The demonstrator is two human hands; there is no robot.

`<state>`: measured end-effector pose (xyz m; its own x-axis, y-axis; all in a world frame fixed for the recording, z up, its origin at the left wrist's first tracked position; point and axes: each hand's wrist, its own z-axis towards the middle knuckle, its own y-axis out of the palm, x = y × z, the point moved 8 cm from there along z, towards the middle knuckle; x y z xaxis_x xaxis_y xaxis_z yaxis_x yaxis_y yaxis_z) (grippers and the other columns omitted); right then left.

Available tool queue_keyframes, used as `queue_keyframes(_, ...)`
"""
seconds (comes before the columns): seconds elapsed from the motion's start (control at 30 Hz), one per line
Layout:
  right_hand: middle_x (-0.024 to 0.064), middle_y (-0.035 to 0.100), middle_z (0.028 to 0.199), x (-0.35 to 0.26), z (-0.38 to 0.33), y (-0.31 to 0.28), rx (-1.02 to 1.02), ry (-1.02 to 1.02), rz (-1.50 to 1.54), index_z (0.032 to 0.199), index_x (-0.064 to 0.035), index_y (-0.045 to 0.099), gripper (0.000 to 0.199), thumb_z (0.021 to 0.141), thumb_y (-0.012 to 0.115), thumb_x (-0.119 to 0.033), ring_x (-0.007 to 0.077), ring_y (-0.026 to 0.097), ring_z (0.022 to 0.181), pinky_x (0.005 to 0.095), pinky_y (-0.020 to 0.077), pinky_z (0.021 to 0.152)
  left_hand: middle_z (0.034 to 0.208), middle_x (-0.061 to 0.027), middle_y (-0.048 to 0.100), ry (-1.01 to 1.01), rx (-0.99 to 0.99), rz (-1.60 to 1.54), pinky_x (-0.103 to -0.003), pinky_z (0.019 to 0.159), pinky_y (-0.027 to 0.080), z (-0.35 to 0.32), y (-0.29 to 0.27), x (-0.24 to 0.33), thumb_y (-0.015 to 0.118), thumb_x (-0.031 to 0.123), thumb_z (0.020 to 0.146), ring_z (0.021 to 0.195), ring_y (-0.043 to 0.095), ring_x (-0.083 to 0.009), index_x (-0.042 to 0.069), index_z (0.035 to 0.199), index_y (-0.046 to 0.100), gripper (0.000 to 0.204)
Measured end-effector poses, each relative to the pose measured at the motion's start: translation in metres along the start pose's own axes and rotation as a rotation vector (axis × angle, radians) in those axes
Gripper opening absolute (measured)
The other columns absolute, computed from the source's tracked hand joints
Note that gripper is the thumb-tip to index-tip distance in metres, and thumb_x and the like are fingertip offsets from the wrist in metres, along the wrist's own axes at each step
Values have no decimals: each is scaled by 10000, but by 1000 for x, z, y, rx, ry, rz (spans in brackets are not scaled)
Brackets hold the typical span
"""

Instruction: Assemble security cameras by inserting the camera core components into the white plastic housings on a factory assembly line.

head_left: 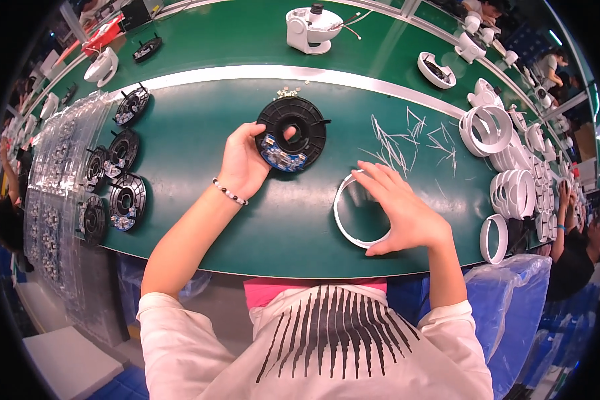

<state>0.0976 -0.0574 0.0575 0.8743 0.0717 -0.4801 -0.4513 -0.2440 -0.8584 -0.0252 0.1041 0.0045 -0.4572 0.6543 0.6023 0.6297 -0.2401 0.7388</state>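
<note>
My left hand (242,159) grips a round black plastic housing (311,127) by its left edge, raised over the green table. A fingertip shows through the housing's central hole. Along its lower part sits a blue circuit board (280,157) with small components. My right hand (410,215) holds a thin white plastic ring (340,215) by its right side, fingers at the top and thumb at the bottom. Ring and housing are apart, the ring lower and to the right. Part of the ring's right rim is hidden behind my fingers.
Similar black housings (127,200) stand at the left beside clear plastic trays (52,200). White rings (492,239) pile up at the right. Thin white strips (390,147) and small pale pieces (288,93) lie on the table. Beyond are a white device (307,33) and people working.
</note>
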Motion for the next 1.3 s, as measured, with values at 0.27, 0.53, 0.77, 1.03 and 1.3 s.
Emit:
queue_keyframes(0.27,191,276,1321,39,18,-21,640,79,1141,1333,8,136,983,600,748,-226,270,342,1198,357,304,971,1159,-140,466,143,-132,155,-383,893,416,-1,12,1,308,-148,558,1085,481,-228,-21,1205,338,660)
queue_keyframes(0.53,251,242,1313,26,62,-9,595,152,1219,1308,81,68,1111,556,807,-269,293,332,1196,361,296,978,1281,-142,322,-63,-407,71,-543,931,318,-17,39,-25,404,127,691,1171,349,-281,65,1331,210,671)
queue_keyframes(0.77,247,258,1312,30,56,-11,617,139,1217,1310,63,122,1075,545,815,-235,294,306,1211,369,296,978,1032,-76,559,-137,-201,319,-349,819,456,-10,25,-20,359,266,904,930,561,-155,19,1142,448,354)
queue_keyframes(1.03,250,185,1348,-5,49,-25,579,25,331,1304,9,200,1147,417,839,-337,385,272,1213,432,273,989,1163,-93,460,-49,-278,209,-425,895,400,-10,25,-26,384,122,776,1071,468,-208,33,1234,355,468)
queue_keyframes(1.3,294,145,1339,-24,50,-19,592,-62,282,1312,56,104,1182,454,819,-331,445,196,1225,459,247,985,1238,-128,432,-315,-440,-119,-410,964,337,-22,45,-39,288,665,783,1126,437,-253,62,1275,344,781)
